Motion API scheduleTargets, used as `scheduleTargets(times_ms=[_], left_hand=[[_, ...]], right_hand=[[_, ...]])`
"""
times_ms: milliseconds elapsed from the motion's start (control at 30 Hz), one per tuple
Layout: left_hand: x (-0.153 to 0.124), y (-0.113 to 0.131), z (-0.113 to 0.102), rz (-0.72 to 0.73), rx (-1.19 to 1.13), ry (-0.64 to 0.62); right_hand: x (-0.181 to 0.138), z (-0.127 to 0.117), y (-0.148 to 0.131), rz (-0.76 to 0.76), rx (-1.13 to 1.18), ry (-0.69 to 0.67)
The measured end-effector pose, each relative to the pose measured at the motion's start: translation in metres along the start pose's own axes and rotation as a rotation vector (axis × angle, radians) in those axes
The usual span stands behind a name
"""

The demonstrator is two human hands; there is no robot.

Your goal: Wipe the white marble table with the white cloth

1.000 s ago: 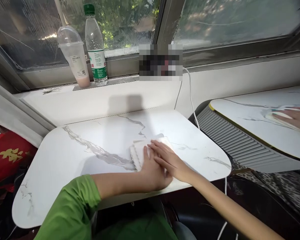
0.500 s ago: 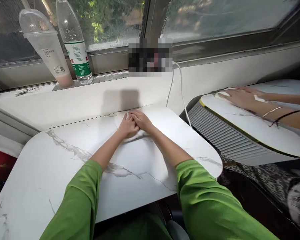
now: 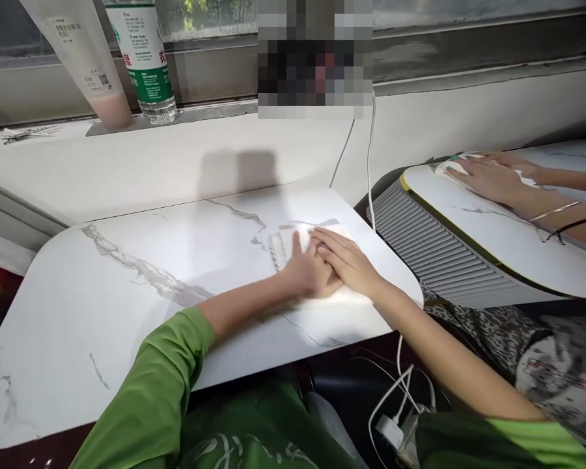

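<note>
A white folded cloth (image 3: 286, 246) lies on the right part of a white marble-patterned table (image 3: 141, 286). My left hand (image 3: 305, 273) rests flat on the cloth with fingers stretched out. My right hand (image 3: 349, 260) lies partly over the left, fingers also extended and pressing on the cloth. Both sleeves are green.
A plastic cup with pink drink (image 3: 85, 62) and a water bottle (image 3: 141, 58) stand on the window ledge. White cables (image 3: 368, 163) hang beside the table. On the neighbouring table (image 3: 493, 234) to the right, another person's hand (image 3: 488, 176) presses a cloth.
My hands and the cloth slid from the table's far middle toward its right side and nearer to me. The view dropped lower.
</note>
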State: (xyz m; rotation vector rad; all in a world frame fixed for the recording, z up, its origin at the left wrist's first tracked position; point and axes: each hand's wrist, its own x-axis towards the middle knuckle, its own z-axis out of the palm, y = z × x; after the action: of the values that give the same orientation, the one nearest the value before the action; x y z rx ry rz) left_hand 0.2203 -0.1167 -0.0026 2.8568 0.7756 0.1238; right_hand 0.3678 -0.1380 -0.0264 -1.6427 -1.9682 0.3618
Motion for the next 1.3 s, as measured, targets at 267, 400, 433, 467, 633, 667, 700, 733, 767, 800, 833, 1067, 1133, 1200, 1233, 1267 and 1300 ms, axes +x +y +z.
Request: scheduleTargets(times_ms=[267,400,433,467,633,667,700,733,767,800,833,1067,1133,1200,1233,1267,1300], left_hand=[[0.029,0.039,0.012,0.099,-0.055,-0.032],[0.048,0.014,0.006,0.062,-0.032,-0.024],[0.055,0.006,0.004,0.042,-0.023,-0.015],[0.061,-0.003,0.003,0.023,-0.017,-0.005],[0.099,-0.049,-0.002,-0.028,-0.014,-0.007],[0.105,-0.057,-0.002,-0.046,-0.018,-0.009],[0.111,-0.063,-0.003,-0.071,-0.022,-0.006],[0.115,-0.067,-0.003,-0.1,-0.025,0.004],[0.119,-0.07,-0.003,-0.131,-0.026,0.017],[0.121,-0.071,-0.003,-0.161,-0.024,0.029],[0.122,-0.071,-0.003,-0.183,-0.022,0.043],[0.109,-0.053,0.002,-0.162,-0.002,0.089],[0.099,-0.04,0.005,-0.151,0.013,0.117],[0.086,-0.02,0.009,-0.147,0.039,0.138],[0.079,-0.009,0.01,-0.141,0.05,0.135],[0.071,0.003,0.012,-0.131,0.058,0.125],[0.064,0.015,0.013,-0.119,0.062,0.114]], right_hand=[[-0.04,-0.029,0.026,0.074,0.018,0.06],[-0.003,-0.025,0.035,0.028,0.039,0.09],[0.009,-0.024,0.038,0.018,0.039,0.094],[0.02,-0.023,0.04,0.008,0.031,0.096],[0.082,-0.016,0.057,-0.043,-0.04,0.118],[0.093,-0.015,0.061,-0.053,-0.037,0.118],[0.103,-0.014,0.065,-0.063,-0.029,0.113],[0.112,-0.013,0.068,-0.073,-0.019,0.103],[0.119,-0.012,0.072,-0.084,-0.01,0.09],[0.125,-0.011,0.075,-0.093,-0.005,0.077],[0.129,-0.011,0.078,-0.1,-0.003,0.066],[0.109,-0.013,0.078,-0.091,-0.016,0.035],[0.091,-0.017,0.074,-0.098,-0.019,0.008],[0.067,-0.022,0.067,-0.107,-0.022,-0.014],[0.053,-0.024,0.063,-0.109,-0.025,-0.017],[0.039,-0.027,0.059,-0.108,-0.028,-0.019],[0.023,-0.03,0.054,-0.106,-0.03,-0.018]])
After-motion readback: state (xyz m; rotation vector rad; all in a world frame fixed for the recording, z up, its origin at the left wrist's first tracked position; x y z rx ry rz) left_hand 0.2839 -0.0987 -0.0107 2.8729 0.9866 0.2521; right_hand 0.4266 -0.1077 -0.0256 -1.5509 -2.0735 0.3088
